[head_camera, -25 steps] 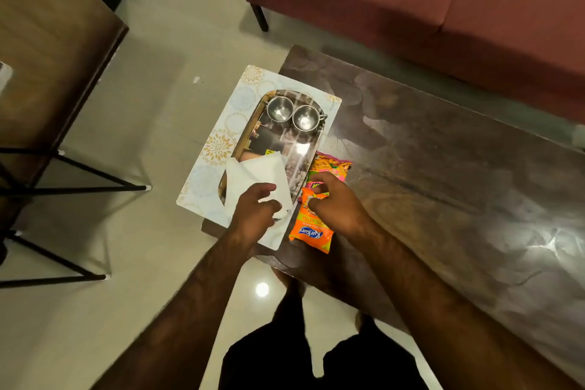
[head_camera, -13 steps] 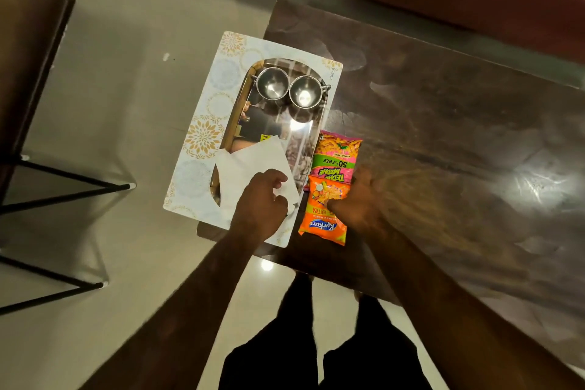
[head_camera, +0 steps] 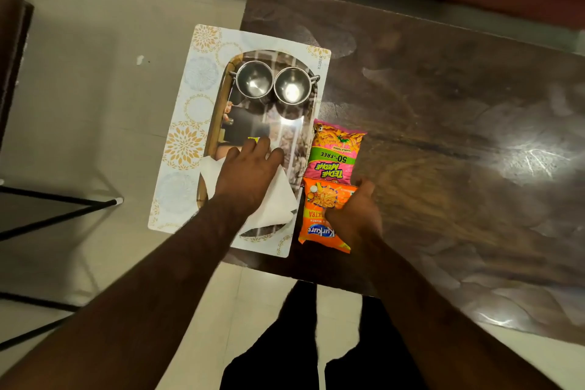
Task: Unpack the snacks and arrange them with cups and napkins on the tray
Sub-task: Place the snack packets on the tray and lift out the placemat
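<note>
Two sealed snack packets just right of the tray [head_camera: 218, 123], end to end on the dark, glossy table [head_camera: 443, 136]: far one pink and green [head_camera: 335, 152], printed with orange curls; near one bright orange [head_camera: 316, 225], crinkled foil, logo upside down. Right hand [head_camera: 354, 218] laid over the orange packet's right edge, fingers bent against it; whether actually pinching it, cannot tell. Left hand [head_camera: 247, 174] flat and unclenched, palm down on a white napkin [head_camera: 275, 203], soft and folded to a point, at the tray's near end. Tray oval, mirror-bright steel, resting on a pale rectangular placemat [head_camera: 180, 149] with gold floral rings. Two round steel cups [head_camera: 254, 79] [head_camera: 292, 85], side by side and touching, upright at the tray's far end.
</note>
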A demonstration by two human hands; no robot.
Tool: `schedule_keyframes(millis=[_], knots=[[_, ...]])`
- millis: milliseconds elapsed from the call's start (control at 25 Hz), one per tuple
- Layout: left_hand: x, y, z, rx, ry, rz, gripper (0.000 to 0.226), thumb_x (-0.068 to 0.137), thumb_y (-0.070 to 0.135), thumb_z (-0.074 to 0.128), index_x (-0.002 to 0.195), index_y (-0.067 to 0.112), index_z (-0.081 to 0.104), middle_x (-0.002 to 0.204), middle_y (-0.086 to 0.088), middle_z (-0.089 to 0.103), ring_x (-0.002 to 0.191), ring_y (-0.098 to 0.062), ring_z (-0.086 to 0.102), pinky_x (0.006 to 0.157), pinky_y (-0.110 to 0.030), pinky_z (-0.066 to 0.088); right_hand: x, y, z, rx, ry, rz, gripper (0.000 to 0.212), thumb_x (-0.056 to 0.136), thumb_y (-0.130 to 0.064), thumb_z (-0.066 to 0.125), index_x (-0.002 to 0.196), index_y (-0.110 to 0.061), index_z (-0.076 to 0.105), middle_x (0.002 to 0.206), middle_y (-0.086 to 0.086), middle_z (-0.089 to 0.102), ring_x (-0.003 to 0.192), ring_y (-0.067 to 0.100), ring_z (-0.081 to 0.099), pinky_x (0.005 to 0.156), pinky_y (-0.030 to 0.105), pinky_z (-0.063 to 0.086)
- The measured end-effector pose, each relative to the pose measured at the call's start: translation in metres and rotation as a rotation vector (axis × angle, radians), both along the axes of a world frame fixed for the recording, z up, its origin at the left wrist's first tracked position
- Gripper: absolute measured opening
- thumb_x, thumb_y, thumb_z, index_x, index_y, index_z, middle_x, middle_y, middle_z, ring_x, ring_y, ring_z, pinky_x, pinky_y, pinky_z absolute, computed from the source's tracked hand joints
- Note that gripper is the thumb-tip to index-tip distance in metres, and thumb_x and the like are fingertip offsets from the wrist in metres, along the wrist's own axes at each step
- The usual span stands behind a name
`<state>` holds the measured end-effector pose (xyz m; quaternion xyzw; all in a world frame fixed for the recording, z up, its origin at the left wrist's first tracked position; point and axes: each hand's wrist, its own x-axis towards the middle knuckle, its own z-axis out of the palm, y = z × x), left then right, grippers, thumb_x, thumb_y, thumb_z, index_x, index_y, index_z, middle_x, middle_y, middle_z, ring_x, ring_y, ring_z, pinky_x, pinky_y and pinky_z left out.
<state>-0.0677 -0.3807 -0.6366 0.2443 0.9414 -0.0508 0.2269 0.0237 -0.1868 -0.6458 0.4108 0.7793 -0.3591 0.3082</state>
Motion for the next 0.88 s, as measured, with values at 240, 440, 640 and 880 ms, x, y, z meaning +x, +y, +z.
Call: schedule_keyframes(millis=[240, 440, 640, 880], knots=[[0.004, -0.013, 0.020, -0.002, 0.060, 0.007, 0.034, 0.085, 0.015, 0.053, 0.117, 0.011, 0.062, 0.120, -0.013, 0.059, 0.116, -0.036, 0.052, 0.098, -0.047, 0.037, -0.003, -0.002, 0.023, -0.051, 0.112, -0.305, 0.046, 0.079, -0.030, 0.074, 0.115, -0.025, 0.046, 0.089, -0.008, 0.064, 0.076, 0.015, 0.066, 0.087, 0.040, 0.058], [0.039, -0.038, 0.038, 0.031, 0.019, 0.024, 0.032, 0.076, 0.021, 0.062, 0.106, 0.010, 0.067, 0.105, -0.014, 0.066, 0.101, -0.037, 0.059, 0.090, -0.047, 0.043, -0.028, -0.023, 0.049, -0.368, 0.389, -0.611, 0.036, 0.071, -0.007, 0.071, 0.093, -0.036, 0.072, 0.077, -0.004, 0.079, 0.070, 0.016, 0.081, 0.069, 0.041, 0.067], [0.075, -0.063, 0.026, 0.017, -0.106, 0.185, 0.038, 0.081, 0.027, 0.058, 0.116, 0.014, 0.064, 0.111, -0.008, 0.063, 0.107, -0.032, 0.058, 0.089, -0.042, 0.042, -0.062, -0.059, 0.050, -0.533, 0.301, -0.635, 0.044, 0.085, -0.002, 0.079, 0.114, -0.028, 0.058, 0.112, 0.015, 0.079, 0.090, 0.035, 0.082, 0.079, 0.051, 0.069], [0.089, -0.069, 0.023, 0.239, -0.111, 0.479, 0.033, 0.085, 0.019, 0.061, 0.118, 0.016, 0.068, 0.113, -0.003, 0.066, 0.111, -0.028, 0.058, 0.085, -0.042, 0.049, -0.098, -0.108, 0.027, -0.585, 0.264, -0.550, 0.053, 0.095, 0.001, 0.075, 0.142, -0.013, 0.054, 0.130, 0.017, 0.072, 0.097, 0.034, 0.079, 0.084, 0.052, 0.068]])
